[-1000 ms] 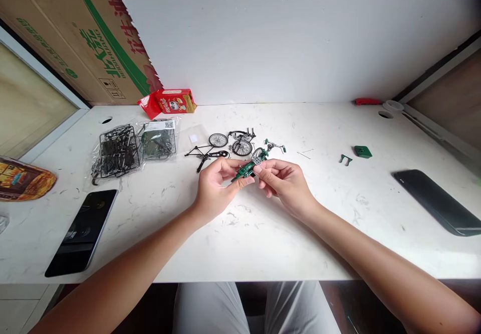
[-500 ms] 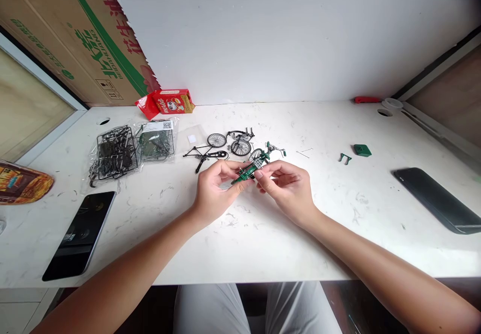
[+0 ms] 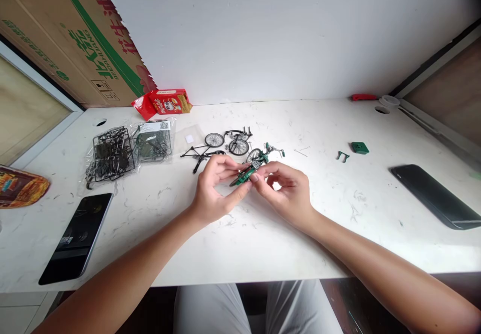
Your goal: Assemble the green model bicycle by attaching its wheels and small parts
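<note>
Between my two hands is a small green model bicycle, tilted, with a grey perforated plate on it. The fingers and thumb of my left hand close on its left side. From the right, the thumb and fingers of my right hand pinch it near the grey plate. Green-tipped handlebars and a black spoked wheel show just beyond my fingertips. Behind my left hand lie a black bicycle frame and black parts with a wheel. My fingers hide part of the model.
Bagged black parts and bagged green parts lie left, near a red box. A phone is at front left. Rightward are a green bracket, a green block, thin pins and a black case.
My view has shifted slightly. My left fingers have lifted and loosened a little around the green model bicycle, while my right hand keeps its pinch.
</note>
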Demonstrator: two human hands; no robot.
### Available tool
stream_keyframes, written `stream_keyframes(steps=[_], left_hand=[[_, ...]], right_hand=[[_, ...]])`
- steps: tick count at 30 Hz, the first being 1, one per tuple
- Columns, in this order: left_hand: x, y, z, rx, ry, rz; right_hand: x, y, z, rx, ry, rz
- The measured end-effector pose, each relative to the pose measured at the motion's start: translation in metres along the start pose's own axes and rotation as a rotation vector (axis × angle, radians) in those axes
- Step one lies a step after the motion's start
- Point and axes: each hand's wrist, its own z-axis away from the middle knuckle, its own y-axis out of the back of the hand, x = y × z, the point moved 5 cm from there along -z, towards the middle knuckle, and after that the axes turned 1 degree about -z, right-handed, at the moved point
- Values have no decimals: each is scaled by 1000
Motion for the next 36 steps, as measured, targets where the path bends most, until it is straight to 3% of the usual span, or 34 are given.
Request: stream_keyframes(steps=[5, 8, 16, 27, 36], left_hand=[[16, -1, -2, -117, -235, -234], [20, 0, -3, -127, -353, -309], [18, 0, 0, -121, -215, -290], [19, 1, -2, -108, -208, -275], [9, 0, 2, -138, -107, -169]], right_hand=[[-4, -2, 0, -65, 88, 27], [-5, -3, 0, -95, 145, 50], [-6, -3, 0, -71, 156, 57], [-4, -2, 0, -62, 104, 37], [-4, -1, -3, -60, 117, 63]])
